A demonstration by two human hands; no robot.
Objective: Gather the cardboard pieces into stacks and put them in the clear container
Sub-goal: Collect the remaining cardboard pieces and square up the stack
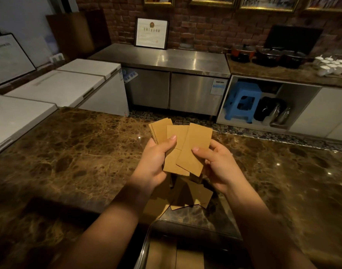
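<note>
Here, three fanned groups of cardboard pieces [182, 148] held up above the marble counter [79, 152]: left hand [154, 162] with grip clamped on a small stack and one flat piece, right hand [216, 164] pinching a third piece by thumb and fingers. Below, a loose heap of more cardboard pieces [187, 195] lying on the counter, number unclear. Nearest, a clear container [147, 241] holding at least two flat pieces.

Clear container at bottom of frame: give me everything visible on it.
The clear container sits on the marble counter nearest the camera, cropped by the frame's bottom edge. See-through, glossy plastic by its look, with a rounded corner and rim. No lid visible. Flat cardboard pieces already lie inside. Neither hand touches it.
</note>
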